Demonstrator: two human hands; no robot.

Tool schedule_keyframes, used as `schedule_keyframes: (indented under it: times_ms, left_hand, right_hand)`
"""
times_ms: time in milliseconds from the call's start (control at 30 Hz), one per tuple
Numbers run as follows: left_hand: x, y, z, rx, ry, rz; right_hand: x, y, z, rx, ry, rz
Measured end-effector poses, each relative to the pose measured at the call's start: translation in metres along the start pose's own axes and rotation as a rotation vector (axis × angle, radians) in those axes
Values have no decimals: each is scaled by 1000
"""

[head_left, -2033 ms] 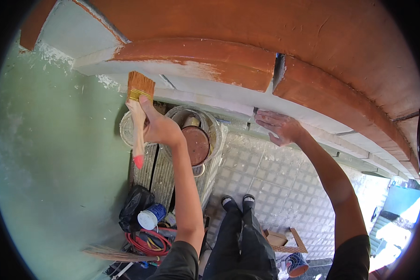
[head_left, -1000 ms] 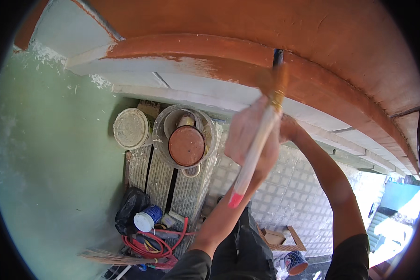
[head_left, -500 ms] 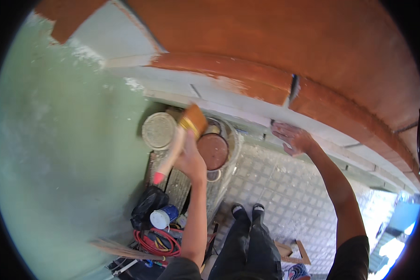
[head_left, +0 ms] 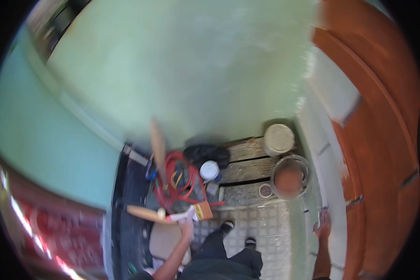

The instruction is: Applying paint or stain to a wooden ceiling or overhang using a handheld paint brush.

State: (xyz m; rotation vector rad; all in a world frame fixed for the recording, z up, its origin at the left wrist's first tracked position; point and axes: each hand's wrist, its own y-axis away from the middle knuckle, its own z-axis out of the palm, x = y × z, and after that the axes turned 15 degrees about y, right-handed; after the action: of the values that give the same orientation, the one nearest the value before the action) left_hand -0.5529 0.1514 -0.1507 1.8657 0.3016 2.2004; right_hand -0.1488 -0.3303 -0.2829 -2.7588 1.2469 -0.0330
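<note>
My left hand [head_left: 185, 229] grips the pale handle of a wide paintbrush [head_left: 203, 211], whose brown bristles point right. The handle's end is pink. On the right, my right hand [head_left: 323, 226] rests at the edge of the white ledge [head_left: 332, 210] with nothing clearly in it; its fingers are small and partly blurred but look spread. A bucket [head_left: 289, 182] with orange-brown paint stands on a worn plank bench [head_left: 247, 171], between my hands and farther off. Orange-brown paint covers much of the right-hand wall [head_left: 382, 154], beside white unpainted patches.
Beside the paint stands a pale lidded bucket [head_left: 279, 139]. Farther left are a white-lidded blue tub [head_left: 209, 171], a black plastic bag [head_left: 205, 155], a coiled red hose [head_left: 177, 179] and a wooden handle [head_left: 147, 213]. A pale green wall [head_left: 196, 70] rises behind the bench.
The view has swung left. My left hand has carried the brush away from the painted ledge, toward the hose, and its bristles now point right. My right hand stays at the ledge.
</note>
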Motion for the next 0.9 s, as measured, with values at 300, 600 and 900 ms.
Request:
schedule_keyframes:
  times_ms: [300,600,900]
  left_hand:
    - [26,156,-115,424,317,82]
    - [-55,318,-229,856,331,30]
    - [-92,449,-303,1069,262,-11]
  right_hand:
    - [-14,-50,42,240,-293,63]
    - [-202,33,39,-436,-164,-704]
    - [-274,-16,40,-553,119,-907]
